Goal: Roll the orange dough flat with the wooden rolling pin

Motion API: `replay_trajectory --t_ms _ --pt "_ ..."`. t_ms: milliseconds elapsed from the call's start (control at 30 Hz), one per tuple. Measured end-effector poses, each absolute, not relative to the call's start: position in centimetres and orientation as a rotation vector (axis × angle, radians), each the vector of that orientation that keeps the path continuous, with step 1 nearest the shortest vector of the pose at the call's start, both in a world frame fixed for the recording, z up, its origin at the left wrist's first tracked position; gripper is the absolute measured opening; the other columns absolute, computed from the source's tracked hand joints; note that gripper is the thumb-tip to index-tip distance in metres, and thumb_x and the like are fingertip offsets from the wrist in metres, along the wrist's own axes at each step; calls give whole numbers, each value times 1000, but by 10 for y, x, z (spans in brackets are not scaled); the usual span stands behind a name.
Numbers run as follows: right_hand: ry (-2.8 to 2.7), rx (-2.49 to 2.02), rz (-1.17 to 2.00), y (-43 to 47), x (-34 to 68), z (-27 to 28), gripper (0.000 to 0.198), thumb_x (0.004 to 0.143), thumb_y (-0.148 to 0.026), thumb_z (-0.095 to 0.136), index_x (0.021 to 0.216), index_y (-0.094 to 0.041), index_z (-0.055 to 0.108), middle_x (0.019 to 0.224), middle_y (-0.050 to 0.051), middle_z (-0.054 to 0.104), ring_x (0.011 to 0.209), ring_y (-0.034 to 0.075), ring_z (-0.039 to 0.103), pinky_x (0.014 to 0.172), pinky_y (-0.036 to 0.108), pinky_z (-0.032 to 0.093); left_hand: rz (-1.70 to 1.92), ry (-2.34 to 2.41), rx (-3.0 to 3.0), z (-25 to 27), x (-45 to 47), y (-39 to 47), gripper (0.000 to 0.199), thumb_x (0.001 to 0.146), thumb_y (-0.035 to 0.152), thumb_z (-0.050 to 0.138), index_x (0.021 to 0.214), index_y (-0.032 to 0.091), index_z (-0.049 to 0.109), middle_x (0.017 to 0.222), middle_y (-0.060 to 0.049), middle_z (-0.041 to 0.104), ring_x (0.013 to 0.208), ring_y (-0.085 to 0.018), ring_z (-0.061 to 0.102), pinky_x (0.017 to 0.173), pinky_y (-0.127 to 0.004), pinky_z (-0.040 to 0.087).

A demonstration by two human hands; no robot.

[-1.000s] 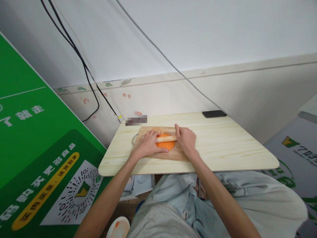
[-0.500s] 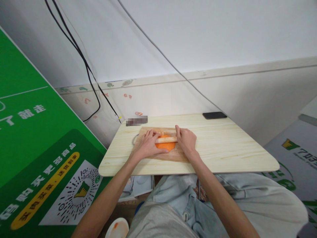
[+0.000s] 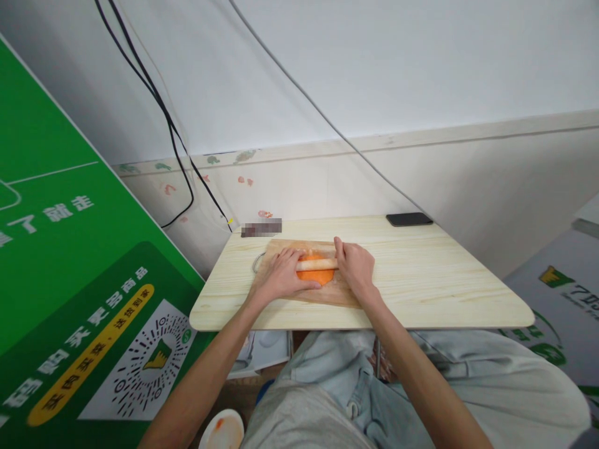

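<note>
A flat orange piece of dough (image 3: pixel 318 277) lies on a wooden cutting board (image 3: pixel 339 294). Across the dough rests a pale rolling pin (image 3: pixel 318 265). My right hand (image 3: pixel 356 265) is closed around the pin's right end, its thumb pointing up. Over the dough's left side lies my left hand (image 3: pixel 283 274), thumb along the near edge and fingers at the far edge, holding the dough. The pin's left end meets the left hand between thumb and index finger and is hidden there. Pale specks show on the board beyond the dough.
The board lies on a light wood-grain table (image 3: pixel 435 274). A black phone (image 3: pixel 410 219) is at the back right; a blurred-out item (image 3: pixel 261 227) sits at the back left. A green sign (image 3: pixel 51 262) leans on the left. Below, a white bowl (image 3: pixel 229 433) stands near my legs.
The view has shifted slightly, so everything sits a little further right. Both hands keep nearly the same places on the dough and the rolling pin.
</note>
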State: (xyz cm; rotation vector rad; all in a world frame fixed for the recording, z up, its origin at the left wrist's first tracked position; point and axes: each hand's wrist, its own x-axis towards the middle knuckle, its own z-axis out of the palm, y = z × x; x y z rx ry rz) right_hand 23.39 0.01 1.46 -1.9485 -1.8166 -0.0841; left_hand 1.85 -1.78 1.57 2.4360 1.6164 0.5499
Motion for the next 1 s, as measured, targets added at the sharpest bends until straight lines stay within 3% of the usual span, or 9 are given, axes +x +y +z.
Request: replay_trajectory --t_ms 767,867,1000 --pt "-1809 -1963 -54 0 233 15 69 117 -51 29 97 -19 87 97 15 83 89 23 76 73 30 40 612 1571 2490 3 15 -21 88 79 74 83 149 26 60 152 -12 64 142 -37 56 124 -55 40" --pt "-1803 -1966 -63 0 233 15 67 117 -50 31 98 -19 87 98 15 84 90 23 76 73 30 40 587 1594 2526 2 16 -21 81 90 74 71 151 23 58 155 -13 63 143 -37 54 124 -55 39" --pt "-1816 -1990 -58 -1 232 18 61 117 -46 34 102 -19 87 103 15 84 91 23 76 73 30 41 628 1608 2477 2 14 -8 52 113 52 34 147 22 60 153 -10 64 143 -28 55 126 -47 38"
